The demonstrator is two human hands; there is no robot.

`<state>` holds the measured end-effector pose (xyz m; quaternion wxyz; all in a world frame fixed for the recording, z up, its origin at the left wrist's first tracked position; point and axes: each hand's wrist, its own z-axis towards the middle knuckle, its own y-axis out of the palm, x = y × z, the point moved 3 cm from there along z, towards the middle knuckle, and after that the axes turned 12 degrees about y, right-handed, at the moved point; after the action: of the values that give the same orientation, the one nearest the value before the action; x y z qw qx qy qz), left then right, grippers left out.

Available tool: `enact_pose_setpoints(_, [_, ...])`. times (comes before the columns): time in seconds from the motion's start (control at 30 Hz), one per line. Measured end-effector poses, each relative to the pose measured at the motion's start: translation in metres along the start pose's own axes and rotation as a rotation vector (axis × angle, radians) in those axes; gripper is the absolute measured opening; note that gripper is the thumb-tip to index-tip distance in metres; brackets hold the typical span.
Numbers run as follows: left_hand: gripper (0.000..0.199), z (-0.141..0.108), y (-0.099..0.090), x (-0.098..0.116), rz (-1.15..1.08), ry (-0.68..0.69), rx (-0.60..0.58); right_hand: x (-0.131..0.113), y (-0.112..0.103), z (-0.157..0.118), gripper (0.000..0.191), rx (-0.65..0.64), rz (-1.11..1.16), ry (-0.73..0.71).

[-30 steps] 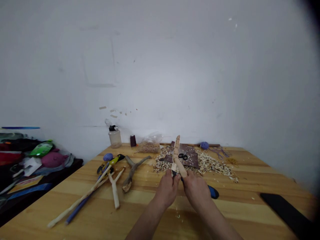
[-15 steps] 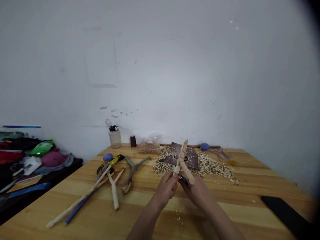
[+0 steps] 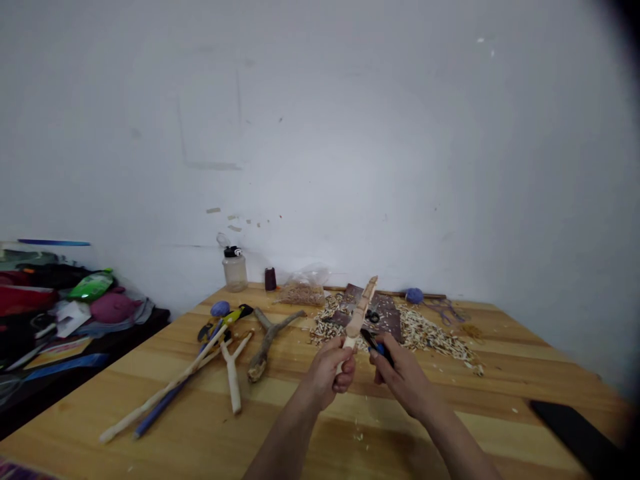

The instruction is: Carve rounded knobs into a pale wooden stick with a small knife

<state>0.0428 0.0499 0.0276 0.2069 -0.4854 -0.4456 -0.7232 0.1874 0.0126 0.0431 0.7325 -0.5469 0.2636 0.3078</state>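
The carved stick (image 3: 358,317) is pale bare wood, matt and faceted, while the knife handle (image 3: 383,351) is glossy blue and black plastic. The desk (image 3: 505,393) is smooth, lightly varnished pine. On it, the curled wood shavings (image 3: 430,333) look dry and rough, and the forked branch (image 3: 267,340) keeps its coarse grey-brown bark. Toward the back of the desk stand a translucent plastic bottle (image 3: 235,272) with a matt finish and a thin, crinkled clear plastic bag (image 3: 304,287). Left of the desk lies soft pink cloth (image 3: 114,308).
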Motion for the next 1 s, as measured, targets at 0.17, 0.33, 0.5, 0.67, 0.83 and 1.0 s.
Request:
enact_pose_setpoints(0.17, [0.034, 0.001, -0.005, 0.003, 0.011, 0.110, 0.017, -0.006, 0.001, -0.002, 0.026, 0.053, -0.128, -0.058])
enact_pose_setpoints(0.33, [0.039, 0.002, -0.004, 0.006, 0.040, 0.128, 0.012, -0.007, 0.004, -0.002, 0.033, 0.073, -0.174, -0.066])
enact_pose_setpoints(0.5, [0.037, 0.002, -0.002, 0.004, 0.064, 0.135, -0.012, -0.010, 0.006, -0.004, 0.035, 0.071, -0.198, -0.091])
enact_pose_setpoints(0.67, [0.039, 0.002, -0.003, 0.003, 0.082, 0.133, -0.013, -0.011, 0.008, -0.004, 0.036, 0.078, -0.261, -0.073])
enact_pose_setpoints(0.83, [0.043, 0.003, -0.006, -0.002, 0.132, 0.109, 0.017, -0.013, 0.012, -0.006, 0.036, 0.109, -0.368, -0.030])
enact_pose_setpoints(1.0, [0.038, 0.003, -0.005, 0.003, 0.484, 0.260, 0.033, -0.017, 0.017, -0.010, 0.035, 0.179, -0.499, 0.042])
